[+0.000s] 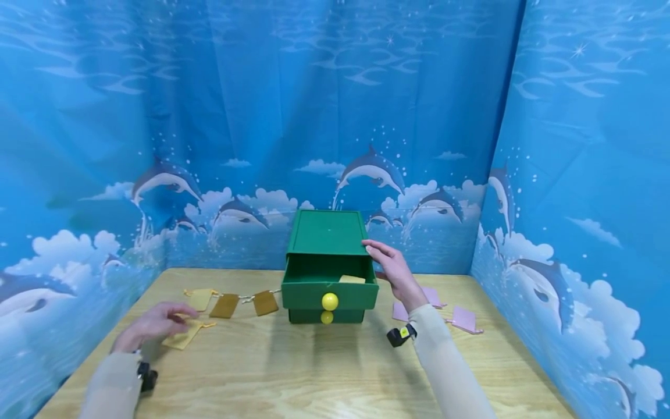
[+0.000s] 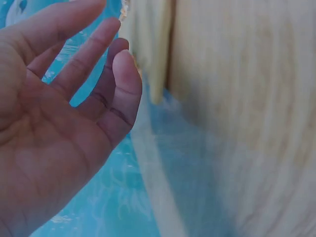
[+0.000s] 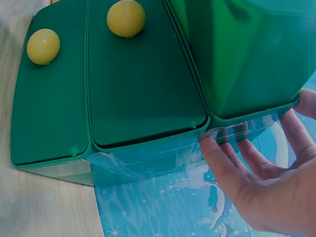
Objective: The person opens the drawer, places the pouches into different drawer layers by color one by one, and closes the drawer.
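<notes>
Your left hand (image 1: 149, 325) is holding nothing; its fingers are bending loosely and standing apart. Just under their tips a pale yellow piece (image 1: 182, 338) with a cord is lying; whether you are touching it, the views are not telling. Beyond those fingers another yellow piece (image 1: 199, 300) is lying, and farther to their right two brown pieces (image 1: 225, 306) with pale cords are lying in a row, leading toward a green drawer unit (image 1: 328, 231).

Your right hand (image 1: 395, 272) is spreading its fingers and resting their tips against the unit's upper right edge, pinching nothing. Left of these fingertips the top drawer (image 1: 303, 295) is standing pulled out, a yellow knob (image 1: 330, 301) showing on its front and a cream piece (image 1: 352, 280) lying inside, toward your fingers. Lower than them, two closed drawer fronts (image 3: 143, 79) are showing in the right wrist view.

To the right of these fingers, around your wrist, pink pieces (image 1: 463, 319) are lying on the wooden table (image 1: 314, 378). Farthest out, beyond all your fingers, a blue dolphin-print curtain (image 1: 251, 116) is hanging.
</notes>
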Motion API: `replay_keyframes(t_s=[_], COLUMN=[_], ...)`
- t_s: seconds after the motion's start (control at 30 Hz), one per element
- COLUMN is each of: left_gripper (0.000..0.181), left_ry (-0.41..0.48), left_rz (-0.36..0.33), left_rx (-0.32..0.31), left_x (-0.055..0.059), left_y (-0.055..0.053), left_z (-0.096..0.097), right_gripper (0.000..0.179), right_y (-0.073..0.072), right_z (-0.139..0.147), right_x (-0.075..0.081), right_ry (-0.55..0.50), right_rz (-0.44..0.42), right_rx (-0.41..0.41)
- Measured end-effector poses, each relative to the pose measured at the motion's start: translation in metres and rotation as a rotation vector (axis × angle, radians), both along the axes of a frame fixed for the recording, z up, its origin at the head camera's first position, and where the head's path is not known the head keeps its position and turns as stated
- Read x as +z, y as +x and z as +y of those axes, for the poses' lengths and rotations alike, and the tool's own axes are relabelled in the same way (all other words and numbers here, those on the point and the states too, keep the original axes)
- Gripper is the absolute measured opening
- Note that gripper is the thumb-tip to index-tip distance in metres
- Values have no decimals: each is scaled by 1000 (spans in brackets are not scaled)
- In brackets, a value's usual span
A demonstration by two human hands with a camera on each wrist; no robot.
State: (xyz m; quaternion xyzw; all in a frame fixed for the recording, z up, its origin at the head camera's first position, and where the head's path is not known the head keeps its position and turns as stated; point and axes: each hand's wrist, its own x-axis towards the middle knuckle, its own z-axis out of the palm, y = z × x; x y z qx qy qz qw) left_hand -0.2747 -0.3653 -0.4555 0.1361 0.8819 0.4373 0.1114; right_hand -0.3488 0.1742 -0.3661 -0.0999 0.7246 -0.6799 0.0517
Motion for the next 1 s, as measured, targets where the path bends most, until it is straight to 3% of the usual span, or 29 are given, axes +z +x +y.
replay_keyframes(t_s=[0.33,0.57,1.0], left_gripper=[49,50,47], left_ry=[-59,-94,-83], left_rz=[23,-25,-71], left_rx=[-5,53,82], left_x=[-5,-5,-11], left_y=[-4,-5,-9], left_z=[-6,-3,6], right_gripper=[41,42,44], right_y=[1,1,2], right_z=[0,0,1], right_x=[0,2,2], right_ry=[-3,-3,7], right_rz=[-4,2,-5], right_rx=[2,-2,16])
